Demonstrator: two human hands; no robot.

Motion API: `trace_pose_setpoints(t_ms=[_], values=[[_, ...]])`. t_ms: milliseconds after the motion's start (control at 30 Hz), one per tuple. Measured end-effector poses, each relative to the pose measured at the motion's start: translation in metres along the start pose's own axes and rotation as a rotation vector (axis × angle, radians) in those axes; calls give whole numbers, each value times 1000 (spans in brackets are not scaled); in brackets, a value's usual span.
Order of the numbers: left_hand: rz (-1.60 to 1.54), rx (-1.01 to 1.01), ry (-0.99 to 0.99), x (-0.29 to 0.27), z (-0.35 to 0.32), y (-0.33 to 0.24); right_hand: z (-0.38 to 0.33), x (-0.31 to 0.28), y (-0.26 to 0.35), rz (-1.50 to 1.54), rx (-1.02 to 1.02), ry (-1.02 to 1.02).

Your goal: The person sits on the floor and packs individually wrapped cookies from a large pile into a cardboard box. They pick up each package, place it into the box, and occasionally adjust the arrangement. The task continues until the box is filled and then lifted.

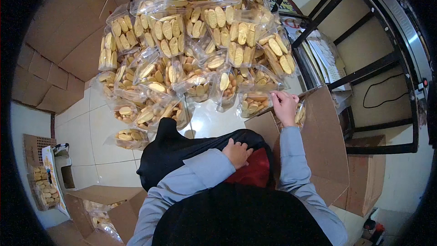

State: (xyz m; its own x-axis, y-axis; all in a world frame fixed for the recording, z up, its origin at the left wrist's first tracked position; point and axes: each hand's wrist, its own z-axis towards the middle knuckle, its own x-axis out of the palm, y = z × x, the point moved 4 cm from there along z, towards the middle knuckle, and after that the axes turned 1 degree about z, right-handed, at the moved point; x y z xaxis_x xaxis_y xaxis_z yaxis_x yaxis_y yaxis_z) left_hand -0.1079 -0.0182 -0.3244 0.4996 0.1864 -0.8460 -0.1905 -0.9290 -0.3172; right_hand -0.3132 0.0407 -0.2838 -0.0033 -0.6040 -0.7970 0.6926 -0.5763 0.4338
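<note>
Reaching toward two o'clock, my right hand (284, 105) pinches a clear cookie bag (255, 102) at the heap's (191, 54) near edge beside the open carton (323, 146), left hand (237, 152) flat, fingers together, on my lap; tugging it could, I judge, topple neighbouring bags.

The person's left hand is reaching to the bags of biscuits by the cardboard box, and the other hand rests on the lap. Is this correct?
Not quite: the head view shows the right hand reaching to the bags of biscuits by the cardboard box. The left hand rests on the lap.
</note>
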Motion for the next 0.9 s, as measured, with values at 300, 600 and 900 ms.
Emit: trace_pose_setpoints(t_ms=[300, 600, 900], values=[[32, 1, 19, -4, 2, -5, 1, -2, 1, 0, -5, 23], [24, 0, 39, -2, 3, -7, 1, -1, -2, 7, 12, 67], [6, -7, 79, 0, 5, -8, 1, -2, -2, -2, -1, 74]])
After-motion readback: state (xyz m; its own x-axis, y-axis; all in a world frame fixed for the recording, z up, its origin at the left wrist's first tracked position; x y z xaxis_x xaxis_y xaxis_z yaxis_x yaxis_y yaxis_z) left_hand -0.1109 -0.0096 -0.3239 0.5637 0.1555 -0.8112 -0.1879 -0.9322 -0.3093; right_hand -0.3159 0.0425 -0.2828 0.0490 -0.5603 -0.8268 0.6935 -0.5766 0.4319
